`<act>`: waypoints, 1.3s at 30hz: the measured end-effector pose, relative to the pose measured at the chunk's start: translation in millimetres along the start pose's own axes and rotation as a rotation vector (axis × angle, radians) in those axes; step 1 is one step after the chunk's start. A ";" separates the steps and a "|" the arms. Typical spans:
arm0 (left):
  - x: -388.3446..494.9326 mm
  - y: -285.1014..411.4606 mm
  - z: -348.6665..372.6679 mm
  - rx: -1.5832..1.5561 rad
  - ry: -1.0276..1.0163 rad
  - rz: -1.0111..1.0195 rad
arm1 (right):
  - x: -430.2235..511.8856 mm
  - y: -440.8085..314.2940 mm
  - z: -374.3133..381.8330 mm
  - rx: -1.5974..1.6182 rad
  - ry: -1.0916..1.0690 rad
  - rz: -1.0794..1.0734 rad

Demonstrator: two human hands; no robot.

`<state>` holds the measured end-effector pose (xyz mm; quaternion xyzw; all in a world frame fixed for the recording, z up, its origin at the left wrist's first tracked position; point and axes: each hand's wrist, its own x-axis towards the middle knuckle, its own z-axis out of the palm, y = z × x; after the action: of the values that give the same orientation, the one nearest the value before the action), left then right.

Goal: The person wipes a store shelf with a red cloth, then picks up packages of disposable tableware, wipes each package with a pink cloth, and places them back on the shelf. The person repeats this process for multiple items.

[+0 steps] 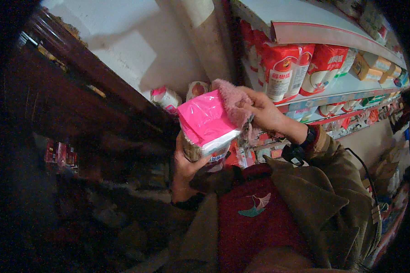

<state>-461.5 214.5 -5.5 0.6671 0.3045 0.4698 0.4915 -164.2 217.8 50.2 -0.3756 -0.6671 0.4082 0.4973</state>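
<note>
My left hand [188, 167] grips a plastic-wrapped package [208, 117] from below, near the middle of the view. Its upward face is bright pink and shiny, with a white band along one edge; what it contains cannot be told. A fluffy pink cloth [232, 102] is pinched in the fingers of my right hand [264, 111]. The cloth lies against the package's right edge. Part of my left hand's fingers is hidden behind the package.
Red-and-white bags [282, 73] and orange-brown boxes [372, 66] stand on a store shelf [331, 97] at right. Beyond the package, a wrapped roll-shaped pack [165, 97] sits by the white wall [123, 44]. Dark wooden furniture [71, 85] runs along the left.
</note>
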 end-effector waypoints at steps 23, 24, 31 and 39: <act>-15.4 22.8 4.2 -0.206 0.231 -0.179 | -12.3 -14.0 -15.6 -0.422 -0.004 -0.110; -10.5 22.7 0.1 -0.144 0.136 -0.099 | -13.9 -13.4 -17.5 -0.371 0.034 -0.075; -13.6 22.9 30.6 0.160 0.174 -0.073 | -6.0 -47.0 -14.9 -0.460 0.023 -0.565; -47.6 18.7 55.9 0.114 0.264 -0.093 | -17.2 -31.2 -22.0 -0.463 -0.180 -0.526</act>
<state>-428.5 146.3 -7.7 0.6114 0.4231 0.5123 0.4298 -141.9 194.0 76.5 -0.2564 -0.8566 0.1359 0.4266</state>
